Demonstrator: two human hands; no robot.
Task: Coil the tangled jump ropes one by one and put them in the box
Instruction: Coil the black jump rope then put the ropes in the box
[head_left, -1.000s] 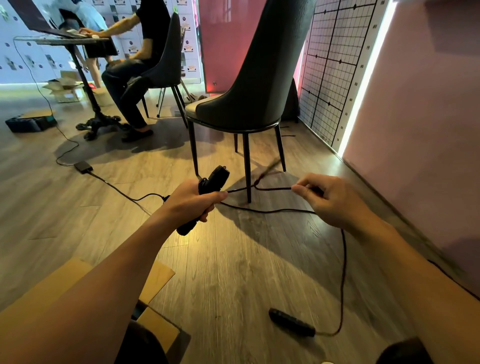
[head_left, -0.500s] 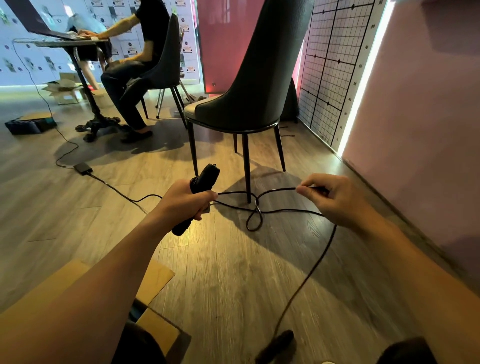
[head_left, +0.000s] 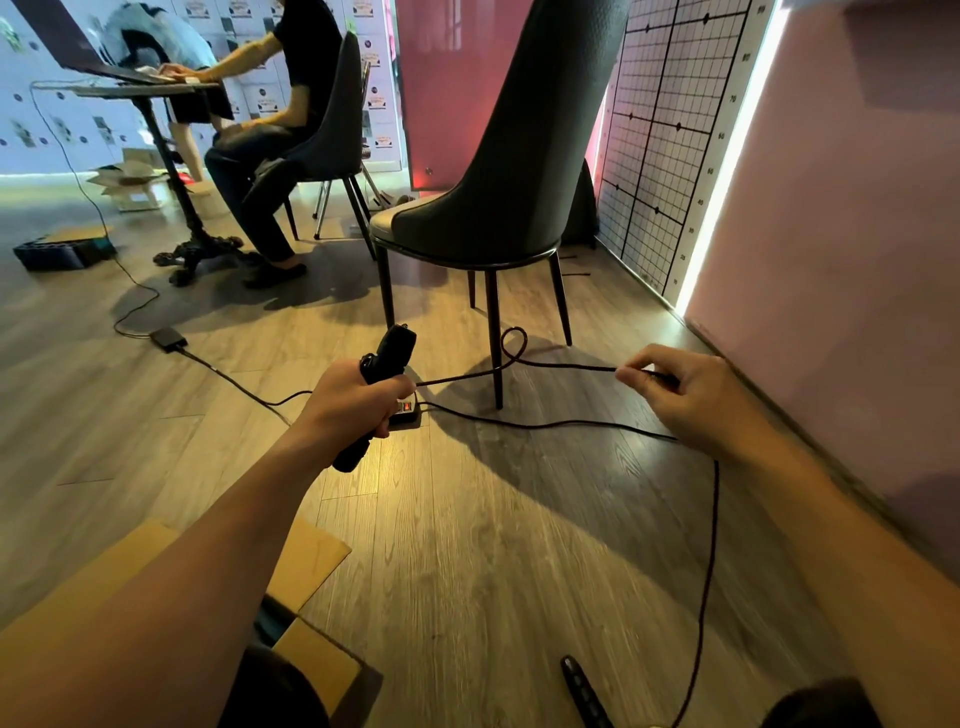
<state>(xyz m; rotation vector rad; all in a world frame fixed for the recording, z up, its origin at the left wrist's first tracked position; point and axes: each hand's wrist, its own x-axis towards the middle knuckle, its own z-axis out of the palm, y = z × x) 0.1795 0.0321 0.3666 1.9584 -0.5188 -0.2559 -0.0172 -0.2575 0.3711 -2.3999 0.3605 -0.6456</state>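
Gripping one handle (head_left: 388, 357) in curled left hand (head_left: 358, 402), pinching rope (head_left: 571, 366) between thumb and forefinger of right hand (head_left: 691, 395), probably stretching the span to clear its loop (second handle (head_left: 582, 688) lying on floor (head_left: 467, 519) by near edge, box (head_left: 317, 561) waiting near-left corner).

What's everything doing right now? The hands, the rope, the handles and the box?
Left hand: grips a black handle, held off the floor.
Right hand: pinches the rope.
Rope: uncoiled, stretched between the hands, with one small loop in it.
Other handle: lying loose on the floor.
Box: open, flaps spread.
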